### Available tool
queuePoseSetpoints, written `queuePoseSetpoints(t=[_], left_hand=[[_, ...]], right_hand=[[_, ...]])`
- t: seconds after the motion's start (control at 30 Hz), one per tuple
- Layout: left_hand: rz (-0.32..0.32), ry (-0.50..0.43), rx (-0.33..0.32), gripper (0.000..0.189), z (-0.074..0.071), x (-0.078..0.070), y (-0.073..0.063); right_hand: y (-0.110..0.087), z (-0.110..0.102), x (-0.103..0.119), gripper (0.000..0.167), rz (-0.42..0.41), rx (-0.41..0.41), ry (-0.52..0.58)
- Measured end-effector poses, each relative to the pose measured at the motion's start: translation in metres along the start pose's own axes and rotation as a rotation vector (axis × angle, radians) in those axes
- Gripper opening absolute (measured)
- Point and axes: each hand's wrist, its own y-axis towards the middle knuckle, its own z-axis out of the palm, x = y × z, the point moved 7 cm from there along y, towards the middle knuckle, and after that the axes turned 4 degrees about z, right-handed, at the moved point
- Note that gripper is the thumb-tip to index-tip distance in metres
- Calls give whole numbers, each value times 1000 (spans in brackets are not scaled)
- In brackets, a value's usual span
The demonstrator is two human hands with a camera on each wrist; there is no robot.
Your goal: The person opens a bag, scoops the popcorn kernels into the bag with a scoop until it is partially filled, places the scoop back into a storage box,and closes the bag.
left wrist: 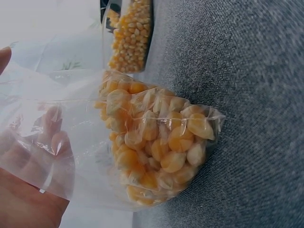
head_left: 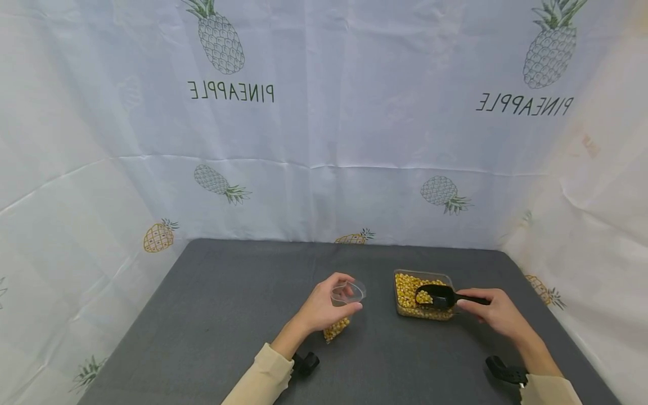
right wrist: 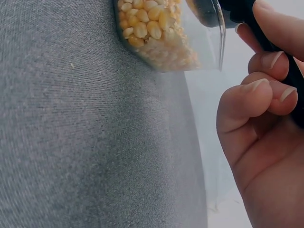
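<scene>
Corn kernels (head_left: pixel 406 288) are lying, in the head view, in a clear box (head_left: pixel 422 313) and a black scoop (head_left: pixel 444 298), whose tilting may be spilling them; from the left wrist, the left hand (left wrist: pixel 33 199) is holding a clear bag (left wrist: pixel 88 142), possibly sagging if loosened; from the right, the right hand (right wrist: pixel 268 121) is gripping the scoop.

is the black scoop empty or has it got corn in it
Partly filled: in the head view, yellow kernels sit in the front of the black scoop, with bare black behind them.
</scene>
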Motion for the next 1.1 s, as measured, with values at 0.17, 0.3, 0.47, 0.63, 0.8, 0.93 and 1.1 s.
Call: queuePoseSetpoints(t=[0.17, 0.3, 0.47, 0.63, 0.8, 0.93, 1.1], left_hand=[[-2, 0, 3, 52, 0, 0, 0], [-2, 3, 2, 52, 0, 1, 0], [0, 1, 3, 53, 0, 1, 0], [3, 3, 5, 53, 1, 1, 0], [7, -1, 7, 52, 1, 0, 0], [10, -3, 10, 52, 1, 0, 0], [15, 4, 16, 55, 2, 0, 0]], right_hand=[[-2, -3, 0, 42, 0, -19, 15], [-4, -4, 3, 43, 3, -33, 31], [-5, -5, 12, 42, -14, -42, 43], [-5, -5, 24, 41, -44, -41, 56], [-5, -4, 39, 37, -94, -53, 63], [-6, -3, 53, 34, -151, -62, 62], [-6, -1, 69, 31, -207, -61, 77]])
